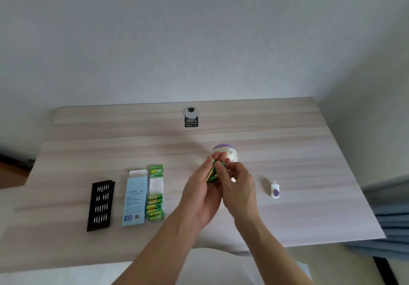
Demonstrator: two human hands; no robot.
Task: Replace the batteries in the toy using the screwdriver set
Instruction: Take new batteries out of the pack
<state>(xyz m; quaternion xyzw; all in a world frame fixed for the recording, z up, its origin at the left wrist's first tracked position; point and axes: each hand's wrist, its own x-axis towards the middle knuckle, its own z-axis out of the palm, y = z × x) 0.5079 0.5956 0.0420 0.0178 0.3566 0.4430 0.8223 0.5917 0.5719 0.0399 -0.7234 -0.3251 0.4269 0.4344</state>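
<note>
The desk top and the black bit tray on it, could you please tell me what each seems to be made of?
The desk top looks like matte wood-grain laminate: pale, repeating streaks, though real wood is possible. The black bit tray appears to be moulded plastic or foam, dull black with rows of small metallic bits.

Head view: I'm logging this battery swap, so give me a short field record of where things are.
left hand: holds loose batteries
right hand: fingers on those batteries
toy: on desk, behind the hands
battery pack: left of hands, opened
bit tray: far left
blue box: between tray and pack
cover: right of hands
</note>
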